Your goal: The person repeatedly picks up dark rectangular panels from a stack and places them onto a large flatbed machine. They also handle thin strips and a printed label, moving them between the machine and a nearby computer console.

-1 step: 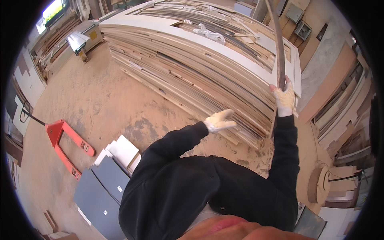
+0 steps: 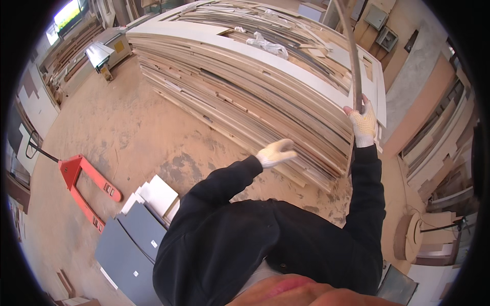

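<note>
My right hand [image 2: 363, 122], in a pale knitted glove, is closed round a long, narrow wooden strip [image 2: 353, 56]. The strip stands up at the near right corner of a big stack of wooden panels [image 2: 245, 97], and its top runs out of view. My left hand [image 2: 276, 152], gloved alike, hangs in front of the stack's near side with thumb and fingers apart. Nothing is in it. Whether it touches the panel edges I cannot tell. A white panel frame [image 2: 301, 66] lies on top of the stack, with loose wood strips inside it.
An orange pallet jack [image 2: 71, 171] stands on the dusty floor at left. Grey panels [image 2: 122, 250] and white boards [image 2: 158, 194] lie beside my left arm. Crumpled clear plastic [image 2: 266, 46] rests on the stack. Boards [image 2: 439, 137] lean along the right side, near a round wooden piece [image 2: 407, 236].
My left hand has shifted slightly to the left. The upper part of the wooden strip has tipped a little to the left, still in my right hand.
</note>
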Demonstrator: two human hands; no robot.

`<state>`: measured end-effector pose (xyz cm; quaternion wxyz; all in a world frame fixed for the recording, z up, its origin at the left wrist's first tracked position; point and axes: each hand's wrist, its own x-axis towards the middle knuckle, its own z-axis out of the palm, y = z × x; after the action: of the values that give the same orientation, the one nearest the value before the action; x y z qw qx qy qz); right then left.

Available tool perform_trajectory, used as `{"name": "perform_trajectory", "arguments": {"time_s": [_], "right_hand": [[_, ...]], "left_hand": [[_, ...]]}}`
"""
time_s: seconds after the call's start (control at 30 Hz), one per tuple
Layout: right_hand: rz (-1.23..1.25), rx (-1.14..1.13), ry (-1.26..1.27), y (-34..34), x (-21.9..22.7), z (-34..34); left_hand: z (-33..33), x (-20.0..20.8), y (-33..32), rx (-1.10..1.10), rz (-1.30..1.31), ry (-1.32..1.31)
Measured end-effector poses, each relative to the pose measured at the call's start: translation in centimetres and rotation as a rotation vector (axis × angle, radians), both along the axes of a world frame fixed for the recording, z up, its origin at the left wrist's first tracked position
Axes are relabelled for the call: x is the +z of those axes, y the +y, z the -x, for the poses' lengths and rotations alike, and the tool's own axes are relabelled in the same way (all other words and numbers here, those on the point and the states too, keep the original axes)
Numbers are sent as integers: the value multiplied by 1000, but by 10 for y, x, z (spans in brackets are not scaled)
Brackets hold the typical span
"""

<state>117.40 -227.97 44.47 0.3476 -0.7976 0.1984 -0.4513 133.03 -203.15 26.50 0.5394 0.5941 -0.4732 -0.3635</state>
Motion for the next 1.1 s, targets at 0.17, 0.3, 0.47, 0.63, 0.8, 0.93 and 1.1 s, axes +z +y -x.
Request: {"name": "perform_trajectory", "arguments": {"time_s": [0.17,0.3,0.47,0.63,0.8,0.93,1.1], "right_hand": [[2,132,37,-55,-16,-124],[12,209,128,-119,10,-198],[46,264,239,-197,43,-255],[123,299,333,-234,48,-304],[248,338,390,-246,48,-375],[342,333,441,-241,46,-470],[481,274,561,-216,49,-603]], "left_hand": [[-135,19,-22,320,299,77],[-212,37,-2,481,316,63],[-254,-82,80,866,100,122],[-153,-269,214,1029,-1019,-371],[-28,-334,262,995,-1348,544],[-39,-335,224,1121,-1123,809],[-120,-359,192,1188,-883,946]]}}
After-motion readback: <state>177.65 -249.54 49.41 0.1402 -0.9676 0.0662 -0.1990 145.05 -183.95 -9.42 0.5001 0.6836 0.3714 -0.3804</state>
